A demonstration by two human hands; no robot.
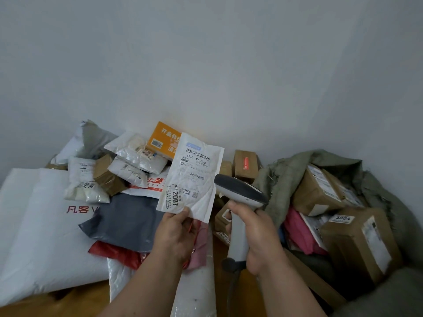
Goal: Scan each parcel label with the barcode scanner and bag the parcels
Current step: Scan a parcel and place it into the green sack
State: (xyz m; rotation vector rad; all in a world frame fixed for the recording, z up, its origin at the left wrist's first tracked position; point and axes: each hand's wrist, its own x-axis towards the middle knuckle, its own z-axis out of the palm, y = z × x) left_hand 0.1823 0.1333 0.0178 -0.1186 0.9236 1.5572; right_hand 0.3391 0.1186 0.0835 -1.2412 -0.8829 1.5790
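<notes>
my left hand [177, 232] pinches the white parcel [191, 177] by its lower edge, label facing me | my right hand [253, 234] wraps the barcode scanner [240, 193] handle, head just beside the parcel | green sack [286, 170] of boxes at right

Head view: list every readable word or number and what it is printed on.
"2007", "501E", "M1 A218": label of the white parcel in the left hand.
"3004": sticker on the brown box.
"凡客": big white bag.
"开盒有": orange box.
Other labels: too small.
</notes>
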